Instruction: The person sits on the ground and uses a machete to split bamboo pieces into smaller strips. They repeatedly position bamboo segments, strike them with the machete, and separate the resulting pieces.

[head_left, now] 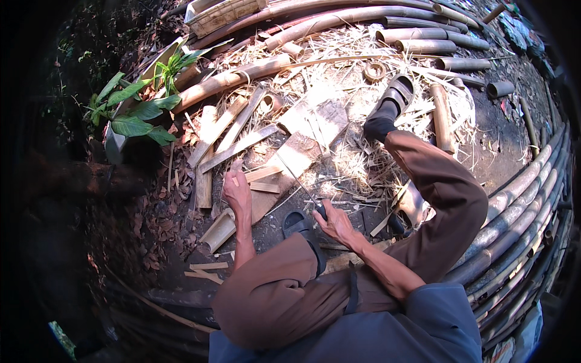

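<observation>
My left hand (237, 189) is closed at one end of a short, pale bamboo strip (264, 173), with part of its grip hidden. In my right hand (336, 225) is a knife (302, 187), held by its dark handle. Its long thin blade points forward and to the left, over the ground between my hands. Just beyond the blade lies a flat wooden board (295, 156). Another short bamboo piece (265, 187) rests beside the strip. Below my left hand lies a split bamboo half (219, 231), hollow side up.
Split bamboo slats (239, 147) lie ahead on the left. Pale shavings (345, 54) cover the ground. Bamboo poles (508, 230) are stacked along the right, and a thick pole (233, 80) lies beyond. A leafy plant (136, 112) grows far left. A bamboo ring (374, 72) sits near my sandalled foot.
</observation>
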{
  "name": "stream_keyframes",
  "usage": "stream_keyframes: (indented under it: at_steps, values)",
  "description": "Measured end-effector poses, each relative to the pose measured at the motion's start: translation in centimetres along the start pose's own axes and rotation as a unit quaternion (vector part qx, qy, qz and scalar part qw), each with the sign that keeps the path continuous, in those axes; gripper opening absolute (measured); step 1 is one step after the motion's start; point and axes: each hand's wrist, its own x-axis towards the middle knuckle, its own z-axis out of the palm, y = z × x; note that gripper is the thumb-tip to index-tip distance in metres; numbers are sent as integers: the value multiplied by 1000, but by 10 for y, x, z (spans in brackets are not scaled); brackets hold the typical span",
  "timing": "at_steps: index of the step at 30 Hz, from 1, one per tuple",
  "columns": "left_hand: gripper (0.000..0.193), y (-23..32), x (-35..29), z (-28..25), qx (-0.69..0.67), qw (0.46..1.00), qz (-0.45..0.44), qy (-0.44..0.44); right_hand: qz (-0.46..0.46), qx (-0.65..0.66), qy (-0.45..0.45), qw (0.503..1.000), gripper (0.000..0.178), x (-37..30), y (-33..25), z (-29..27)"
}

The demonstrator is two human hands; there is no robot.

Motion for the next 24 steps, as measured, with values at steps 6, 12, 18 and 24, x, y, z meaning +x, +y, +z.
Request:
stream_keyframes:
  at_steps: [6,12,18,24]
  values:
    - [60,-4,-10,11,-11,995,-71,-69,-56,76,-74,993,38,15,-49,27]
    - [56,22,-14,12,-116,983,-124,-66,11,13,-44,999,40,39,2,26]
    - [56,31,-18,10,-43,994,-73,-71,37,64,-34,997,36,55,39,30]
    - [52,27,-27,13,-21,994,-67,-79,-5,-33,-29,999,38,42,43,35]
